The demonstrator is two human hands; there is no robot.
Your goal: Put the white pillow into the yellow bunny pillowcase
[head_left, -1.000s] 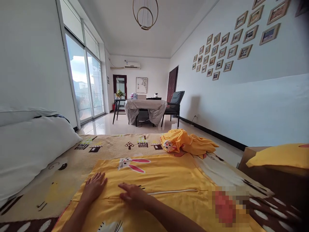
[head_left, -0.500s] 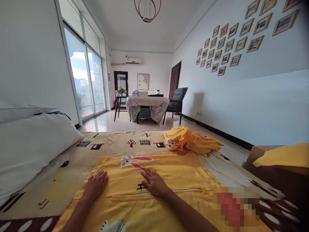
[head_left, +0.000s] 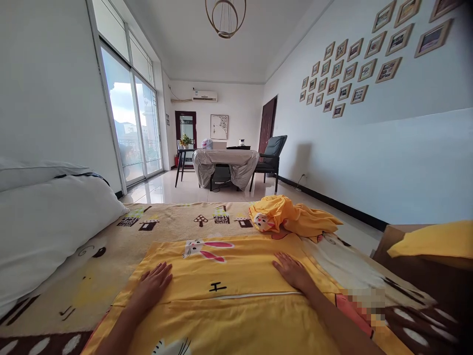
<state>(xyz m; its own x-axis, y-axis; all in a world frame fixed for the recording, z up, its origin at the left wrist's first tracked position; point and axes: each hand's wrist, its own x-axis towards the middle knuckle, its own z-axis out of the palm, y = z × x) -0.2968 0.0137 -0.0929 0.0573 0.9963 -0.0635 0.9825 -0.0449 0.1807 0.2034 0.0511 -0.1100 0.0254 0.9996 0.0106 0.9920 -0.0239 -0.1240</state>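
Observation:
A yellow pillowcase point(head_left: 244, 271) with a rabbit print and a dark letter lies spread out flat in front of me. A pale zipper or opening line runs across it. My left hand point(head_left: 155, 283) rests flat near its left edge, fingers together and stretched forward. Toward the right side my right hand point(head_left: 293, 271) lies palm down on the cloth with its fingers stretched out. Neither hand grips anything. Beyond the right hand sits a bunched yellow cloth point(head_left: 281, 212) with a printed animal face.
Under the cloth is a patterned beige blanket point(head_left: 185, 217). White pillows point(head_left: 55, 222) are stacked at the left. On the right stands a brown box point(head_left: 388, 246) with yellow fabric point(head_left: 436, 241) over it. A covered table point(head_left: 225, 157) and a black chair point(head_left: 273, 155) stand farther back.
My right hand has slid to the right across the yellow cloth, uncovering the printed letter and rabbit ear. My left hand has shifted slightly right.

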